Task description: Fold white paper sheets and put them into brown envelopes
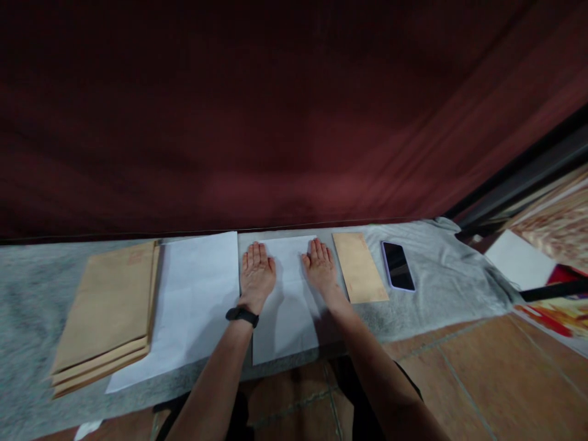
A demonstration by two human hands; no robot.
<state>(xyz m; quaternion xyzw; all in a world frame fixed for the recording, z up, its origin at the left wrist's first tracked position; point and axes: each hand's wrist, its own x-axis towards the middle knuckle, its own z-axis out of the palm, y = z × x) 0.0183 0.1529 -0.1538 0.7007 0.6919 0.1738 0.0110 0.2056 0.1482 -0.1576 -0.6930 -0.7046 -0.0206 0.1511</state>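
Observation:
My left hand lies flat, palm down and fingers together, on the left part of a white sheet of paper. A black band circles its wrist. My right hand rests flat on the right part of the same sheet, fingers stretched out. Neither hand holds anything. A second white sheet lies just to the left. A small brown envelope lies just right of my right hand.
A stack of large brown envelopes sits at the left on the grey cloth. A dark phone lies right of the small envelope. A dark red curtain hangs behind. Tiled floor runs in front.

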